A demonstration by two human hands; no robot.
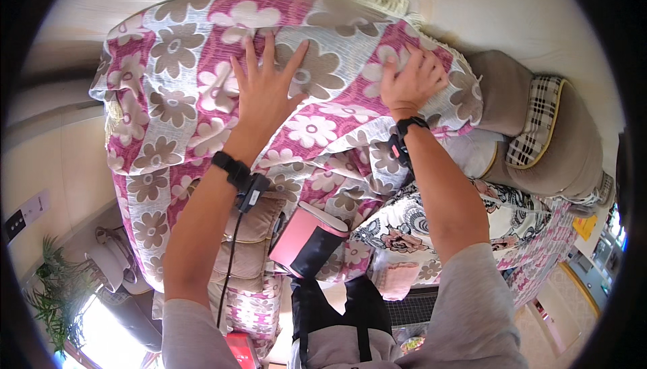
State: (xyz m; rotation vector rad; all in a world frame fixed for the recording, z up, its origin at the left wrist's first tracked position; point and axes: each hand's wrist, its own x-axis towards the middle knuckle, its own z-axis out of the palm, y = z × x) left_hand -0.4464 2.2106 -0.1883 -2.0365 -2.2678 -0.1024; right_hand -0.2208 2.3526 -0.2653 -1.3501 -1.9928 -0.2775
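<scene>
A pink, white and brown flower-patterned throw (174,47) with a cream fringe lies draped over the back of a sofa, wrinkled at its left end and lower part. My left hand (266,96) rests on its upper middle, fingers spread wide and nothing in them. Farther right, my right hand (413,80) presses on the throw near its fringed right edge. Its fingers are slightly bent and a little apart, with no cloth visibly pinched. Each wrist wears a black strap with a small device; a cable runs down from the left one.
Below my hands are a pink and black case (301,234), a brown cushion (246,251) and a black-and-white floral cloth (397,224). The brown sofa section (563,140) with a plaid band stands right. A plant (57,295) is at lower left, a red box (242,350) near my body.
</scene>
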